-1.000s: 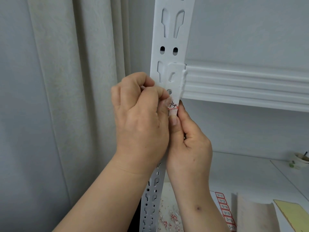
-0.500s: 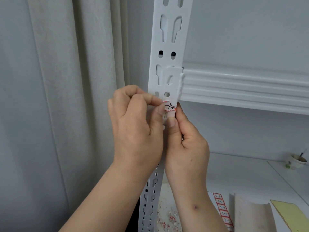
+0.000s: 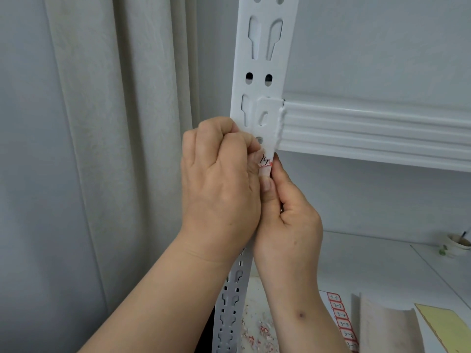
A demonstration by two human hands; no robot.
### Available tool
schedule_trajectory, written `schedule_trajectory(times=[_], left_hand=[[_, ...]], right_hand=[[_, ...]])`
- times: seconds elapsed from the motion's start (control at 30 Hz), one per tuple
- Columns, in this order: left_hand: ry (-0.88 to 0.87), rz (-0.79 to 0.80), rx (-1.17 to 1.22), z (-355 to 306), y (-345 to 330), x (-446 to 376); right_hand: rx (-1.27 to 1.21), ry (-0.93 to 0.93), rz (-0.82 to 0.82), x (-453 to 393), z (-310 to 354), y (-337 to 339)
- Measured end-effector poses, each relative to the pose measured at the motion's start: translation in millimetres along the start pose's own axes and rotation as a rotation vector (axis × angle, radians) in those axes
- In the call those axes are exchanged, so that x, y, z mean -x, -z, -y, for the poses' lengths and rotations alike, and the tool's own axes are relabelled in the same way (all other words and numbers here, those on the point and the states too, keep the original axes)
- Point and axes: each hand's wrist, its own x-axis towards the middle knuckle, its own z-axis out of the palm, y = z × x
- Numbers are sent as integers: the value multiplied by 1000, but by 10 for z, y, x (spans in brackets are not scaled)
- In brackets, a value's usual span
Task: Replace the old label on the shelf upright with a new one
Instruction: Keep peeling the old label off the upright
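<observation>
Old label sits on the white shelf upright, just below the shelf beam joint (handwritten "14", red border, partly torn). Left hand, fingers curled, picks at the label's left edge. Right hand grips the upright just below the label, thumb pressed up against its lower edge. Paper scraps and a sheet of new labels lie on the lower shelf near the upright's foot.
</observation>
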Motion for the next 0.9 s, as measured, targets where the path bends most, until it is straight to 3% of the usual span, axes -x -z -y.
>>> schedule_trajectory(times=[0.23,0.5,0.9], left_hand=[[40,61,56,2,16,78],[250,54,254,45,129,179],[169,2,178,-22,65,40]], right_hand=[[3,-13,4,-6,9,-2],[44,13,14,-1,10,20],[19,10,10,0,0,11]])
